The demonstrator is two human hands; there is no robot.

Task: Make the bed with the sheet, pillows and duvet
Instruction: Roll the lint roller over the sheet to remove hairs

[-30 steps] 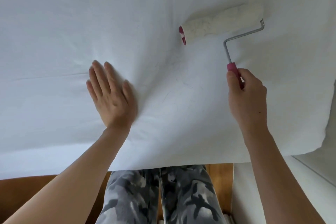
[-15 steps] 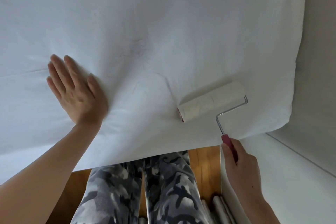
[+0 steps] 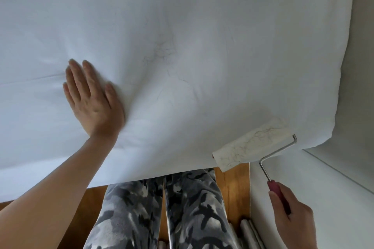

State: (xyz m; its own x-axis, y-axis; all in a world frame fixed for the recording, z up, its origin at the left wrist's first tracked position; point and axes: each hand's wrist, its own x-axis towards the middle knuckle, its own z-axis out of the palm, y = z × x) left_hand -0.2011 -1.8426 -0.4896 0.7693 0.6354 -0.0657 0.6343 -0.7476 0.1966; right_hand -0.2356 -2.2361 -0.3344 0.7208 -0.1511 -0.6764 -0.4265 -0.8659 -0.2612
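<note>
pressing flat on the white sheet (image 3: 182, 26), the left hand (image 3: 94, 100) keeps fingers straight; the right hand (image 3: 293, 220) grips the lint roller (image 3: 253, 144) handle at the bed's near edge.

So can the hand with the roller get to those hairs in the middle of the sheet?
Probably yes. The right hand holds the roller at the sheet's near edge, and nothing lies between it and the hairs. The left hand presses flat off to the side.
</note>
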